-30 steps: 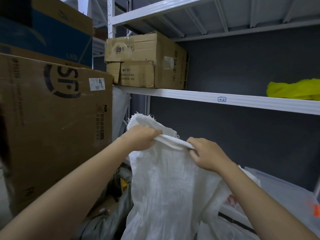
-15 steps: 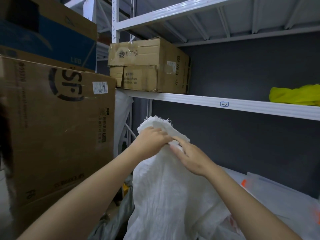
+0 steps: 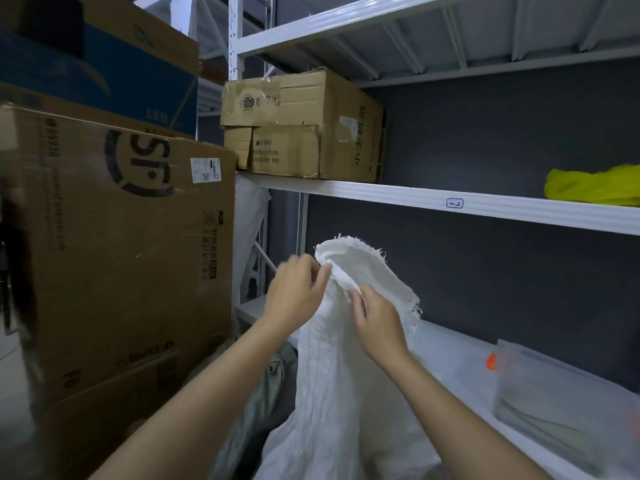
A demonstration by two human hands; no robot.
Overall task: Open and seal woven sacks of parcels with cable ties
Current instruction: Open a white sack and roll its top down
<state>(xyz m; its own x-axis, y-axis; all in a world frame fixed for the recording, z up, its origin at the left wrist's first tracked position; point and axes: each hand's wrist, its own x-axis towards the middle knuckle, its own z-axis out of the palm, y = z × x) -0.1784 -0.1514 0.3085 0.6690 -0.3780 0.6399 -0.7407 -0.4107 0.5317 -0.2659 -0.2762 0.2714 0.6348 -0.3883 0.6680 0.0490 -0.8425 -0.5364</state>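
White woven sack (image 3: 346, 358) upright, centre of view, neck gathered w/ frayed mouth fanning out just above fingertips. Left hand (image 3: 294, 292): fingers curled, pinching bunched neck from left side. Right hand (image 3: 379, 320): fingers curled, gripping neck just below and right of left-hand fingers. Hands nearly touching. Large cardboard box (image 3: 114, 244) well left of fingers. Shelf edge (image 3: 450, 202) above fingers; yellow bag (image 3: 595, 185) far upper right. Cable tie: cannot tell.
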